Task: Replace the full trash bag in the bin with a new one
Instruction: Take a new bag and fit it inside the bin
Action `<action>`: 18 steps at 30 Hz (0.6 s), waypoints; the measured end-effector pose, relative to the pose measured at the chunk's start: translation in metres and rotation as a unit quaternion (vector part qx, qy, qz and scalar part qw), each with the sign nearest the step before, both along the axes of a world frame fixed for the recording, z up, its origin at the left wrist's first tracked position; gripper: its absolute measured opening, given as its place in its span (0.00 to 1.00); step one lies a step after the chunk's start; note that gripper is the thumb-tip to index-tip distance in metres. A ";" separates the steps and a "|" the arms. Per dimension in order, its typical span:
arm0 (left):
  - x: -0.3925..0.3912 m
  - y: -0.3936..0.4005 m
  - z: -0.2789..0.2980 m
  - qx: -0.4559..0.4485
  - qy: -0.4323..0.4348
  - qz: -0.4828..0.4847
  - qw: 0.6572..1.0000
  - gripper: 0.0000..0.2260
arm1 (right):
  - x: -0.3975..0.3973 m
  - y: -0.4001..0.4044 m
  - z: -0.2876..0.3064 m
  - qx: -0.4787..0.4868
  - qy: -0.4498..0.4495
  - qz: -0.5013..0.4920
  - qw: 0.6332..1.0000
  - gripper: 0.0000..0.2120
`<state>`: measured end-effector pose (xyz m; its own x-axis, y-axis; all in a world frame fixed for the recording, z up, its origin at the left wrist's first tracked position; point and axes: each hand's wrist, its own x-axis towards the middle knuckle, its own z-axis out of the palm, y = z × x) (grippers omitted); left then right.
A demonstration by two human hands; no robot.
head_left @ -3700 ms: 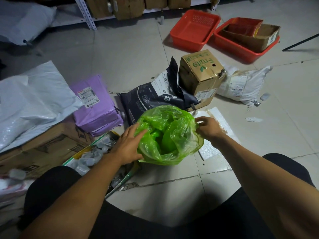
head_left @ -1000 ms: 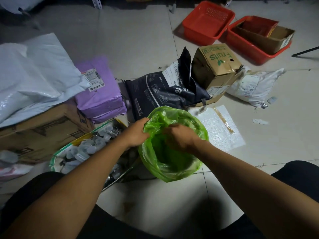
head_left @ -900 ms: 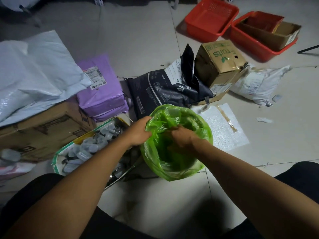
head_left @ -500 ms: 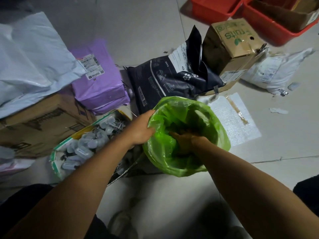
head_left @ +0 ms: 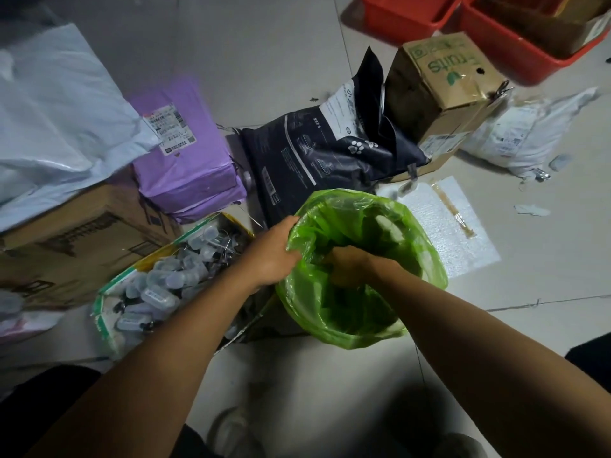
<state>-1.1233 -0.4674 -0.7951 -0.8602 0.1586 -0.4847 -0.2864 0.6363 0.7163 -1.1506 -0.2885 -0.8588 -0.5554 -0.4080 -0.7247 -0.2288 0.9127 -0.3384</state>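
Observation:
A translucent green trash bag [head_left: 416,233] lines a small bin on the floor; the bin itself is hidden under the plastic folded over its rim. My left hand [head_left: 271,256] grips the bag's left edge at the rim, fingers curled over it. My right hand [head_left: 350,264] reaches down inside the bag's mouth, its fingers bent into the plastic and partly hidden.
Left of the bin lies an open carton of small plastic bottles [head_left: 158,285], with a brown box [head_left: 76,239] and purple parcel [head_left: 188,160] behind. A dark pet-food bag [head_left: 324,153], a fruits carton [head_left: 443,81], white foam sheet [head_left: 443,223] and red crates [head_left: 406,11] sit beyond.
My right hand moved from the bag's right rim into its mouth and pushed deeper. The left hand kept its grip on the left edge. The camera leaned forward and down.

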 end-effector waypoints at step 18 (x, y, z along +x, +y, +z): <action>-0.001 0.001 0.004 0.001 -0.018 -0.003 1.000 0.18 | 0.008 -0.002 0.006 -0.014 -0.028 0.001 0.999 0.25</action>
<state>-1.1247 -0.4669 -0.7913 -0.8412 0.1649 -0.5150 -0.3085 0.6359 0.7074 -1.1427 -0.2909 -0.8524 -0.5132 -0.4291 -0.7433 -0.2096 0.9025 -0.3762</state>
